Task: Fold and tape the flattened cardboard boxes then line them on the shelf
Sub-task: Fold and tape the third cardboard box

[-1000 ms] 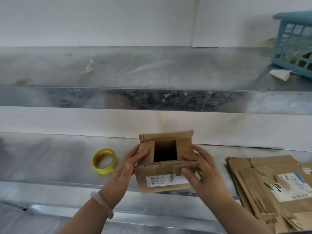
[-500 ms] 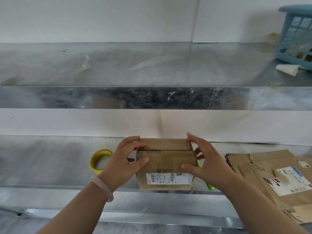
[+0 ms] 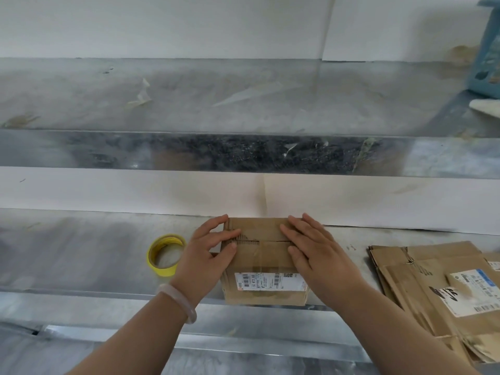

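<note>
Cardboard box [image 3: 266, 266] at shelf's [image 3: 81, 253] near edge, left hand [image 3: 208, 258] and right hand [image 3: 316, 253] flat on top.
Yellow tape roll [image 3: 161, 269] just left; flattened boxes [image 3: 422, 277] right.

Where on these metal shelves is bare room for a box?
The lower metal shelf is bare left of the yellow tape roll; the upper metal shelf mostly, up to the blue plastic basket. Crowded: the brown cardboard box under the left hand and right hand, then the flattened cardboard stack.
</note>
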Tool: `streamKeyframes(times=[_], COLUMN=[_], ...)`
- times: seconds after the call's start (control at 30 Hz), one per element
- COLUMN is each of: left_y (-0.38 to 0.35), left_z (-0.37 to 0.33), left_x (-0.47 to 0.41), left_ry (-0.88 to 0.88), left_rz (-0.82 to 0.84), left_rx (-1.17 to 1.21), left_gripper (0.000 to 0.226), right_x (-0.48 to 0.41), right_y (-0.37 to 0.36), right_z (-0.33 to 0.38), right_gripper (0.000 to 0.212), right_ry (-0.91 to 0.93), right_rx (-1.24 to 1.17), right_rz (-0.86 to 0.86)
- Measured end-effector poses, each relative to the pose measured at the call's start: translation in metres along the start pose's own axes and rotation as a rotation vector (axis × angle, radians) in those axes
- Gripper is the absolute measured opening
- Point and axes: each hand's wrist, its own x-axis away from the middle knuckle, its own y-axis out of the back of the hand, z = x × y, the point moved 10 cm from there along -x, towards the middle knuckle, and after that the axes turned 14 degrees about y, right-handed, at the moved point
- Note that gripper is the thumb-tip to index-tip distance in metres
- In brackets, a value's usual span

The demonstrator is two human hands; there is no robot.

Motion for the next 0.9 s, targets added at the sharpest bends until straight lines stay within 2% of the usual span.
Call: streamKeyframes(times=[0.1,0.17,0.23,0.33,0.4,0.47,0.57,0.63,0.7,0.8,0.9], left_y=[0.003,0.018,0.042,0.072,0.075,0.061,0.015,-0.014,-0.025,-0.021,-0.016], left_z=[0.005,0.028,0.063,0.096,0.089,0.066,0.024,0.008,0.001,0.008,0.013], left_x=[-0.002,-0.004,-0.004,0.002,0.006,0.007,-0.002,-0.008,-0.010,-0.008,-0.001], left_ry=[-0.011,0.102,0.211,0.253,0.258,0.253,0.254,0.216,0.166,0.167,0.177], left_rz=[0.108,0.128,0.018,-0.158,-0.191,-0.134,0.056,0.135,0.120,0.059,0.036], left_rx=[-0.002,0.141,0.160,-0.069,-0.006,0.144,0.229,0.093,-0.024,-0.017,0.032], left_gripper=[0.024,0.030,0.028,0.014,0.023,0.025,0.058,0.056,0.051,0.045,0.039], right_x=[0.001,0.000,-0.001,-0.001,-0.002,-0.002,-0.001,0.000,0.003,0.012,0.024], right_y=[0.001,0.002,0.001,0.001,0.002,0.000,-0.006,-0.008,-0.010,-0.011,-0.009], right_z=[-0.003,-0.005,-0.004,-0.003,-0.002,-0.003,-0.006,-0.007,-0.011,-0.017,-0.014], right_gripper=[0.069,0.069,0.067,0.064,0.064,0.058,0.049,0.047,0.044,0.043,0.037], right_ry=[0.005,0.006,0.002,-0.018,-0.020,-0.030,-0.066,-0.100,-0.176,-0.291,-0.329], right_rx=[0.022,0.044,0.057,0.051,0.038,0.010,-0.096,-0.182,-0.286,-0.377,-0.429], right_rz=[-0.015,-0.016,-0.028,-0.028,-0.036,-0.041,-0.055,-0.084,-0.133,-0.217,-0.308])
